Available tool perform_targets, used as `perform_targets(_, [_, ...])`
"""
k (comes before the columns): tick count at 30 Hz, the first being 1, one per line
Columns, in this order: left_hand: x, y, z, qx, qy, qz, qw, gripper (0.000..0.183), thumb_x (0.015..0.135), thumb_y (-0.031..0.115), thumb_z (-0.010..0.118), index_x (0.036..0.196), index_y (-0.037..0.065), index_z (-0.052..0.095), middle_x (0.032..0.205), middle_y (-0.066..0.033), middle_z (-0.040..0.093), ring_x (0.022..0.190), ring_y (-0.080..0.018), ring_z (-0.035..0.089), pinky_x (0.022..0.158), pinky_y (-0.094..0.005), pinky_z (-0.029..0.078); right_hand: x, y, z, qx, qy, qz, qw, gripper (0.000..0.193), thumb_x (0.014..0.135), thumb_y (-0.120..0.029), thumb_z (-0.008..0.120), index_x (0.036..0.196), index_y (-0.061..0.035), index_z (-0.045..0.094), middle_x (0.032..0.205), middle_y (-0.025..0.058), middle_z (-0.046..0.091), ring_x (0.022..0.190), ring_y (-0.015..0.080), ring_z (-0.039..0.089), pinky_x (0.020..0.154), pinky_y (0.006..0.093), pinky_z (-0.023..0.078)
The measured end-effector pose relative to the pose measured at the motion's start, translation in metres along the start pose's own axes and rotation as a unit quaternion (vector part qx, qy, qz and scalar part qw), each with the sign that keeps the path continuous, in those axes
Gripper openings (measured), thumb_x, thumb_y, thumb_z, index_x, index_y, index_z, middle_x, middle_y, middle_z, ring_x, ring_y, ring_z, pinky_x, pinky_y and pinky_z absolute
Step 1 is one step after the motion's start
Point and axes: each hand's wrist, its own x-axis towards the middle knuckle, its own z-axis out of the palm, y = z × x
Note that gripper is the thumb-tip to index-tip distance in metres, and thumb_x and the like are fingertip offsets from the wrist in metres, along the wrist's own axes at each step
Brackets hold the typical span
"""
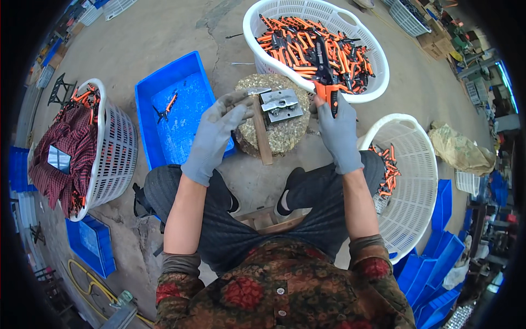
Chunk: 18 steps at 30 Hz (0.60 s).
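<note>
My right hand (337, 134), in a grey glove, grips a pair of pliers (325, 77) by its orange handles. The long black jaws point up and away, in front of the far basket's rim. My left hand (215, 134), also gloved, is open with bent fingers apart, beside a hammer (262, 131). Whether its fingertips touch the hammer cannot be made out. The hammer's wooden handle lies toward me on a round, rough-topped block (249, 137). Right of the handle, a metal fixture (282, 105) sits on the same block.
A white basket (315, 5) heaped with orange-handled pliers stands beyond the block. Another white basket (408, 164) at right holds some pliers. A blue tray (181, 118) with one pair lies left. Farther left, a checked cloth (68, 137) covers a basket (118, 148). Blue bins (433, 268) stand lower right.
</note>
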Motion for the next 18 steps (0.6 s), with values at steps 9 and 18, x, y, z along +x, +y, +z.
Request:
perform_targets(9, [-0.001, -0.001, -0.001, 0.002, -0.046, -0.038, 0.998, 0.049, 0.091, 0.027, 0.050, 0.125, -0.009, 0.042, 0.118, -0.0170, 0.055, 0.102, -0.0179, 0.057, 0.090, -0.0301, 0.044, 0.027, 0.032, 0.018, -0.296, -0.150, 0.021, 0.943, 0.033, 0.084, -0.034, 0.053, 0.091, -0.0023, 0.060, 0.075, 0.0213, 0.063, 0.074, 0.0389, 0.060, 0.066, 0.0458, 0.047])
perform_targets(18, [0.001, 0.003, -0.002, -0.006, -0.062, -0.029, 0.998, 0.046, 0.093, 0.026, 0.049, 0.123, -0.008, 0.044, 0.114, -0.0155, 0.058, 0.098, -0.0175, 0.059, 0.088, -0.0294, 0.045, 0.011, 0.083, 0.017, -0.048, -0.300, 0.180, 0.936, 0.025, 0.085, -0.027, 0.058, 0.087, -0.0033, 0.063, 0.069, 0.0074, 0.062, 0.062, 0.0243, 0.063, 0.056, 0.0388, 0.049])
